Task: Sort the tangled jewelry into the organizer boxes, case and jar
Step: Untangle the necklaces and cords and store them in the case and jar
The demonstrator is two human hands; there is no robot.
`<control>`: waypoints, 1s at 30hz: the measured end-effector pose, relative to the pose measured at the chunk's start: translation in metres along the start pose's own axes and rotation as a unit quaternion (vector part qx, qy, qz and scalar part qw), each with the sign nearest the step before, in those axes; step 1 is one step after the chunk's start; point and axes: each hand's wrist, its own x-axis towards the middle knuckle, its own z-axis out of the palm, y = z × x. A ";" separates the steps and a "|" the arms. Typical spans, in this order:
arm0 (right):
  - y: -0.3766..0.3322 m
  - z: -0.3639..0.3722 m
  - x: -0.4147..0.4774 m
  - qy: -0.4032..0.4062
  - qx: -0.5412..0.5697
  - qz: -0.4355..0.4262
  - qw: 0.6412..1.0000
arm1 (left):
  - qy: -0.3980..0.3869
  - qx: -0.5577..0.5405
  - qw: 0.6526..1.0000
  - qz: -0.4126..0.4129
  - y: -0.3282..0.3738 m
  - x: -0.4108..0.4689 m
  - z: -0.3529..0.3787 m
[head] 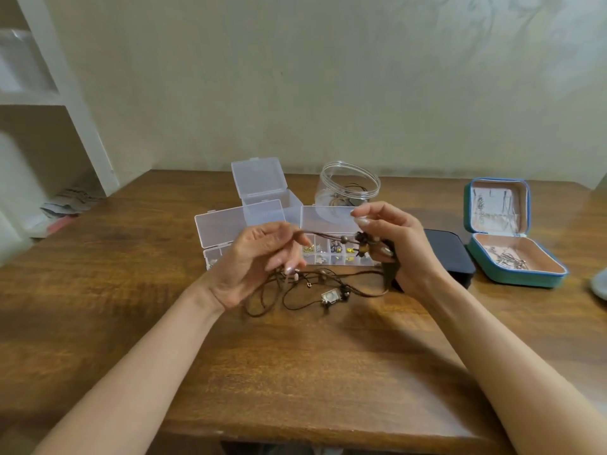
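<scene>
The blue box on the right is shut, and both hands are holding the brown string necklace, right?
Not quite. The blue box is open, its lid standing up, as the head view shows. The left hand and right hand do hold the brown string necklace.

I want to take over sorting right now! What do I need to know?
Left hand: pinches one end of the brown cords.
Right hand: holds the beaded part of the same cords; the rest lies tangled on the table.
Done: some cords in the jar, chains in the teal case, small pieces in the divided box.
Left: untangle these cords and put them away, probably in the jar.
</scene>
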 end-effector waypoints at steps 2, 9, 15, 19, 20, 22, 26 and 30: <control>0.000 0.003 -0.002 -0.041 -0.038 0.006 0.998 | 0.003 -0.060 0.998 0.023 0.003 0.000 -0.002; -0.002 0.008 -0.009 -0.176 -0.150 -0.009 0.973 | 0.014 -0.201 0.978 0.046 0.009 -0.001 -0.009; -0.002 -0.004 0.000 -0.152 0.012 -0.028 0.988 | 0.067 -0.177 0.981 0.042 0.013 -0.002 -0.005; -0.002 -0.007 0.001 -0.161 0.092 -0.028 0.982 | 0.133 -0.172 0.975 0.045 0.014 -0.001 0.000; -0.003 -0.007 0.000 -0.157 0.108 -0.025 0.981 | 0.138 -0.178 0.973 0.048 0.014 -0.001 0.000; -0.004 -0.006 0.000 -0.160 0.131 -0.021 0.978 | 0.135 -0.190 0.971 0.048 0.014 -0.001 -0.002; -0.003 -0.007 0.000 -0.194 0.115 -0.015 0.974 | 0.094 -0.172 0.979 0.056 0.011 -0.002 -0.006; 0.001 -0.007 0.002 -0.242 0.098 -0.001 0.965 | 0.080 -0.079 0.993 0.028 0.009 0.002 0.003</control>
